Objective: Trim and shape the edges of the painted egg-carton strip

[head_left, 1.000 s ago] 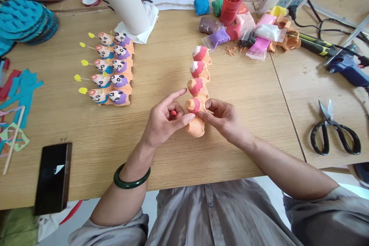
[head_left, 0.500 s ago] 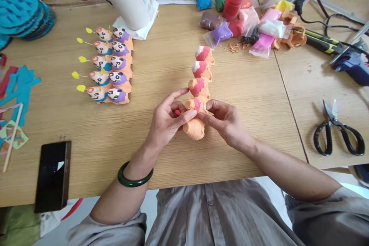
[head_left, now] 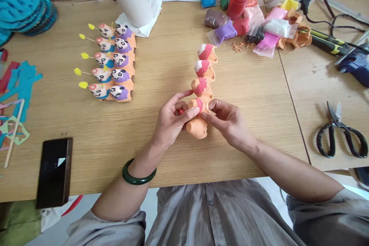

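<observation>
Lying lengthwise away from the person on the table (head_left: 161, 65), the carton strip (head_left: 203, 80) has its near end between both hands: the right hand (head_left: 226, 121) pinches a cup (head_left: 198, 104) from the right, while the left hand (head_left: 173, 117), curled round a red clay bit (head_left: 180, 112), touches it opposite.
</observation>
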Available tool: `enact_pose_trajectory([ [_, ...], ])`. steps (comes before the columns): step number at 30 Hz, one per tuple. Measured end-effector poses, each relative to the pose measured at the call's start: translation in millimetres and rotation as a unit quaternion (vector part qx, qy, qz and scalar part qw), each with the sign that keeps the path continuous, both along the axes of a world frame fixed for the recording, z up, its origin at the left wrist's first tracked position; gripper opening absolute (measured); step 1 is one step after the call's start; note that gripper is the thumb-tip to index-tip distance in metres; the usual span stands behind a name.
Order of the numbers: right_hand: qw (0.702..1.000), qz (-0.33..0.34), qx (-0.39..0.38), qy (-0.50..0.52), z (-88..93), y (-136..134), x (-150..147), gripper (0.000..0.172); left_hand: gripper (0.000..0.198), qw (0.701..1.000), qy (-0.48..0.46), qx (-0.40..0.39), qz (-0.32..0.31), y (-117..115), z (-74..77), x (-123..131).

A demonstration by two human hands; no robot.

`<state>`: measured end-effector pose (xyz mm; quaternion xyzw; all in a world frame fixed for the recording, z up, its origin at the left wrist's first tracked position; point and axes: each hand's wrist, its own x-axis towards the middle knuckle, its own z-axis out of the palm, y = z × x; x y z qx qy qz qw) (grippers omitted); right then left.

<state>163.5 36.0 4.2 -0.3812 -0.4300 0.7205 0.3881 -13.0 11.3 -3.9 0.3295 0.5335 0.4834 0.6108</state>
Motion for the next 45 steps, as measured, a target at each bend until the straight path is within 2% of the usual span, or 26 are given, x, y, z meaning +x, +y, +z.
enact_pose_trajectory([
  [4, 1.0, -0.007, -0.006, 0.009, -1.6, 1, -1, 0.039, 0.058, 1.0, -0.008, -0.012, 0.015, 2, 3.7, 2],
  [7, 0.999, -0.016, -0.024, 0.023, -2.7, 3, -1, 0.04, 0.055, 0.998, -0.012, -0.055, 0.025, 5, 9.2, 2],
  [10, 0.999, -0.018, -0.038, 0.026, -2.4, 6, 0, 0.042, 0.055, 0.994, -0.02, -0.102, -0.021, 7, 13.5, 2],
  [12, 0.999, -0.015, -0.042, 0.029, -1.9, 7, 1, 0.041, 0.048, 0.992, -0.029, -0.111, -0.047, 8, 15.0, 2],
  [16, 0.999, -0.014, -0.036, 0.038, -2.2, 6, 1, 0.039, 0.036, 0.993, -0.043, -0.096, -0.044, 10, 16.6, 0],
  [22, 0.999, 0.002, -0.022, 0.029, -3.1, 3, 0, 0.034, 0.043, 0.993, -0.046, -0.075, -0.077, 10, 14.7, -10],
  [28, 0.999, 0.003, -0.024, 0.031, -4.9, 3, -1, 0.04, 0.041, 0.995, -0.027, -0.063, -0.075, 10, 7.5, -14],
  [37, 0.999, -0.012, -0.029, 0.024, -5.9, 6, -1, 0.04, 0.042, 0.995, -0.061, -0.069, -0.049, 10, 10.9, -3],
  [45, 0.997, -0.015, -0.062, 0.049, -4.8, 8, -1, 0.037, 0.041, 0.981, -0.119, -0.123, -0.088, 12, 10.0, -10],
])
